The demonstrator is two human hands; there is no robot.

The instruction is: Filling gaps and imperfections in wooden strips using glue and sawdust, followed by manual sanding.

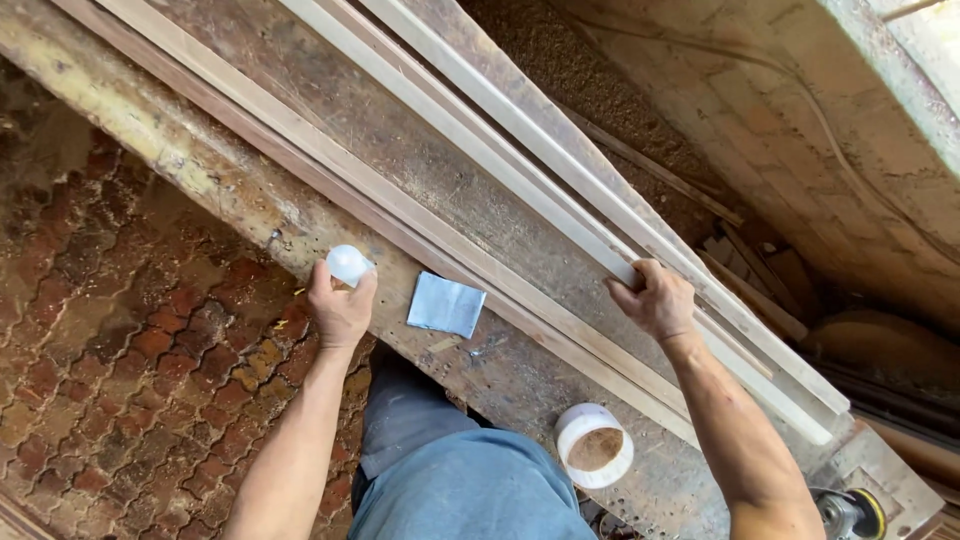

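My left hand [340,305] is closed around a small white lid [348,264] at the near edge of a long worn workbench [330,120]. My right hand [655,298] grips a pale wooden strip [470,135] that runs diagonally along the bench beside other long strips [300,150]. A folded grey sheet of sandpaper [446,304] lies on the bench between my hands. An open white tub with brown paste inside [594,445] stands on the bench near my right forearm.
A red-brown paved floor [120,350] lies to the left of the bench. Sawdust and offcut wood [620,100] fill the gap behind the bench against a wall. A round power tool [850,512] sits at the bench's lower right end.
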